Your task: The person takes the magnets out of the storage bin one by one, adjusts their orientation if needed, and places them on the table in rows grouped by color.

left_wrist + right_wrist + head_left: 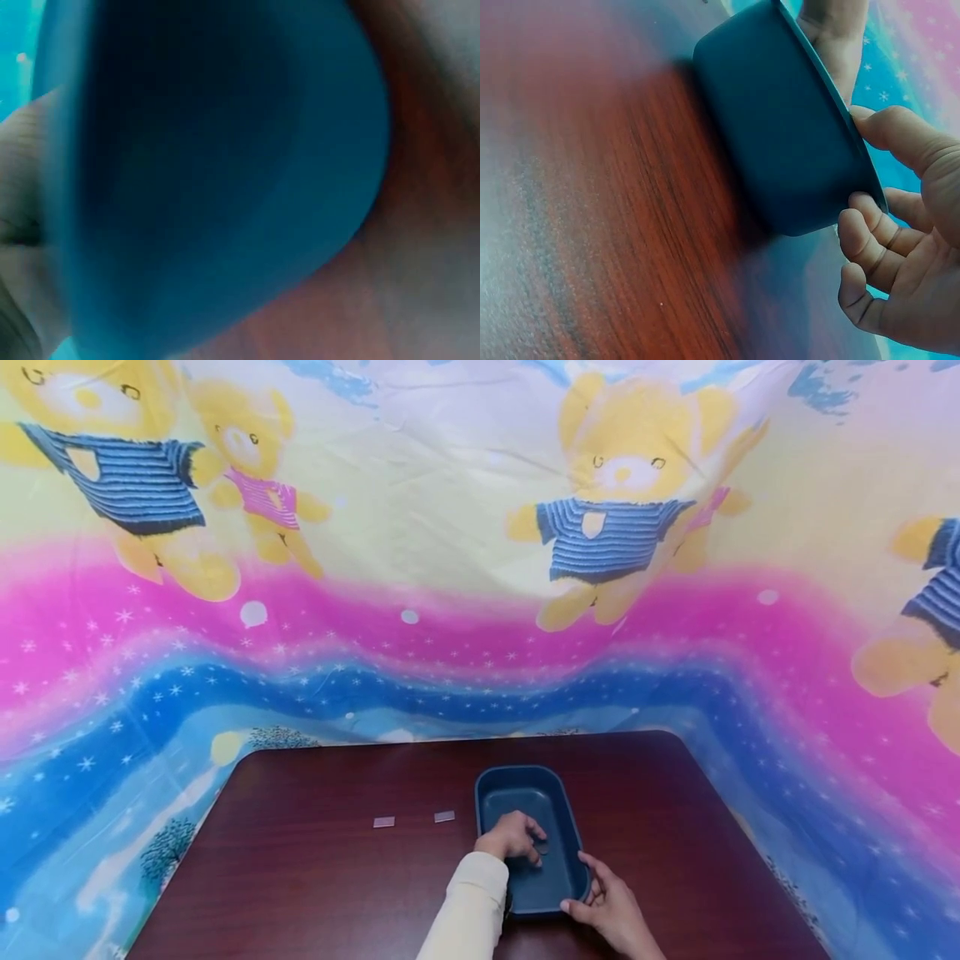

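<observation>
A dark blue rectangular plastic tray (pixel 529 770) stands on the table. My left hand (pixel 513 837) reaches over its left side, fingers bent down inside with a gap between thumb and forefinger. A small clear piece (pixel 543 850) shows close by those fingertips. In the left wrist view the tray's blue wall (pixel 330 172) fills most of the picture, blurred, with part of the hand (pixel 26 187) behind it. At the near right corner my right hand (pixel 611 906) grips the rim; its thumb (pixel 900 135) and curled fingers pinch the edge in the right wrist view.
Two small pale flat rectangles, one at left (pixel 384 822) and one nearer the tray (pixel 445 817), lie on the dark reddish-brown table (pixel 315 877). A cloth (pixel 450 635) printed with bears hangs behind the table and along its sides.
</observation>
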The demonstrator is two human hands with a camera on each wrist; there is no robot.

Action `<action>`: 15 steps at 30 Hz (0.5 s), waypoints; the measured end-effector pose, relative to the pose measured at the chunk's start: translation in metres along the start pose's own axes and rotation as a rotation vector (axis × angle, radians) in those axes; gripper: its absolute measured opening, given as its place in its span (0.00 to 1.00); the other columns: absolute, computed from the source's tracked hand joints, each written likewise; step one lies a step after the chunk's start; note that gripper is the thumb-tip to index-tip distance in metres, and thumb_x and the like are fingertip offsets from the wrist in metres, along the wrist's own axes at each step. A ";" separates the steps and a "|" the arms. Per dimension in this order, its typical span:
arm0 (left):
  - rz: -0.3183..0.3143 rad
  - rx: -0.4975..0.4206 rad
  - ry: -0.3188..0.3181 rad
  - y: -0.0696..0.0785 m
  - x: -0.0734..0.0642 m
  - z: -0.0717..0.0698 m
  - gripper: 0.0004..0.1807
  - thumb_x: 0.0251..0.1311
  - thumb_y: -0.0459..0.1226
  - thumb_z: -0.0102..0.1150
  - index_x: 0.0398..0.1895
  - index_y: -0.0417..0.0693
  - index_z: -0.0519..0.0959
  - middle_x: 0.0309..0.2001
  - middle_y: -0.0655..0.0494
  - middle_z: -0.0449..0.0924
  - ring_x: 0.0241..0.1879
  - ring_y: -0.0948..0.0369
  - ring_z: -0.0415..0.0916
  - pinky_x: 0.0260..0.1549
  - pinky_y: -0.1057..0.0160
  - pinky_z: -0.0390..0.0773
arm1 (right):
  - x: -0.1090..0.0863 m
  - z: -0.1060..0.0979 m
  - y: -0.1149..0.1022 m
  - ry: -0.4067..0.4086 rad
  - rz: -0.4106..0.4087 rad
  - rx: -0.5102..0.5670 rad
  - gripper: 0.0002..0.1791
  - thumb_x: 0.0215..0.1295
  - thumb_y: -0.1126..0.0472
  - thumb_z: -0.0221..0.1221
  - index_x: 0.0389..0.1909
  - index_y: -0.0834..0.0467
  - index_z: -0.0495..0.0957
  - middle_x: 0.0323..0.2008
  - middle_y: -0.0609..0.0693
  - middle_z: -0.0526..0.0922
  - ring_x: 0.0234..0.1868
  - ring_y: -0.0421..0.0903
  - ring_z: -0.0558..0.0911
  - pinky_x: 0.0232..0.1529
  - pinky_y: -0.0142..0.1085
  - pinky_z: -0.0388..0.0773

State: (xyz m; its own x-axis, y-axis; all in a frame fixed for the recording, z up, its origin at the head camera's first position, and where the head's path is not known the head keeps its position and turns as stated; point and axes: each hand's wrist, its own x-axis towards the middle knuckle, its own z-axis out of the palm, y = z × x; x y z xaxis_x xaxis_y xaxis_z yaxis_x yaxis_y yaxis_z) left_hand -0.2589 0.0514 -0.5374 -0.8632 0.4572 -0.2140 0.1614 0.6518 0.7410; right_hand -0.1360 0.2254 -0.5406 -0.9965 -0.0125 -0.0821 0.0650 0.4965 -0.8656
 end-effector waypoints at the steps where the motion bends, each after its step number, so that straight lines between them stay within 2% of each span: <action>1: -0.014 0.016 0.015 0.000 0.001 0.002 0.18 0.36 0.29 0.75 0.35 0.50 0.85 0.33 0.57 0.79 0.32 0.63 0.72 0.29 0.63 0.75 | 0.000 0.000 0.000 0.001 0.003 0.007 0.45 0.47 0.59 0.71 0.64 0.67 0.60 0.19 0.49 0.70 0.17 0.42 0.71 0.19 0.32 0.69; 6: -0.062 0.079 0.087 0.004 0.003 0.009 0.18 0.34 0.29 0.76 0.33 0.54 0.86 0.37 0.57 0.81 0.35 0.58 0.74 0.27 0.61 0.75 | 0.000 0.002 0.001 0.023 -0.007 0.010 0.44 0.46 0.60 0.71 0.64 0.66 0.61 0.19 0.48 0.71 0.17 0.41 0.72 0.20 0.32 0.70; 11: -0.068 0.162 0.128 0.007 0.004 0.013 0.17 0.31 0.33 0.78 0.28 0.58 0.85 0.33 0.60 0.79 0.37 0.55 0.75 0.31 0.56 0.74 | -0.001 0.002 0.003 0.048 -0.028 -0.011 0.43 0.46 0.61 0.71 0.63 0.67 0.62 0.19 0.47 0.70 0.17 0.41 0.72 0.20 0.32 0.70; 15: -0.071 0.171 0.140 0.007 0.004 0.015 0.14 0.30 0.33 0.79 0.21 0.57 0.83 0.27 0.63 0.77 0.33 0.58 0.74 0.32 0.56 0.75 | -0.001 0.001 0.004 0.039 -0.022 -0.001 0.44 0.46 0.61 0.71 0.64 0.67 0.62 0.19 0.48 0.70 0.17 0.41 0.72 0.21 0.32 0.70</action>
State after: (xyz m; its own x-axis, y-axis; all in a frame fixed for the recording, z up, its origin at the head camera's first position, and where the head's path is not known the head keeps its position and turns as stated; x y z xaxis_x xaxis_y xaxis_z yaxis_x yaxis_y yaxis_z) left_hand -0.2545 0.0664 -0.5428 -0.9315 0.3253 -0.1625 0.1659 0.7778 0.6062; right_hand -0.1347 0.2260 -0.5444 -0.9990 0.0106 -0.0431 0.0427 0.4974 -0.8665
